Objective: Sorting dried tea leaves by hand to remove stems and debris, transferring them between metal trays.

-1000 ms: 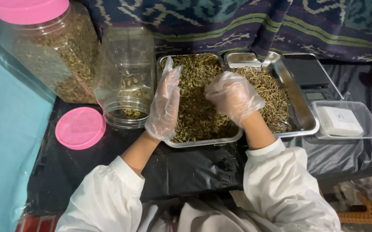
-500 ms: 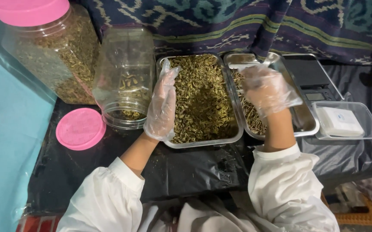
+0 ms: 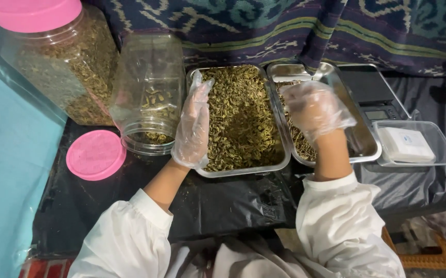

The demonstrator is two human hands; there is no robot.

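Both my hands wear clear plastic gloves. My left hand (image 3: 193, 126) stands edge-on with its fingers straight, resting against the dried green-brown herbs at the left side of the left metal tray (image 3: 243, 171). It holds nothing. My right hand (image 3: 315, 109) hovers palm-down over the right metal tray (image 3: 369, 154), which has a thinner layer of the same herbs. Its fingers curl under the palm, so whatever is in them is hidden.
An open clear jar (image 3: 148, 92) with a few herbs stands left of the trays, its pink lid (image 3: 95, 154) beside it. A full jar (image 3: 60, 62) with a pink lid stands at the far left. A scale (image 3: 372, 95) and a clear box (image 3: 416, 145) sit on the right.
My right hand has moved from the left tray across to the right tray and lowered over it. My left hand has stayed at the left tray's edge.
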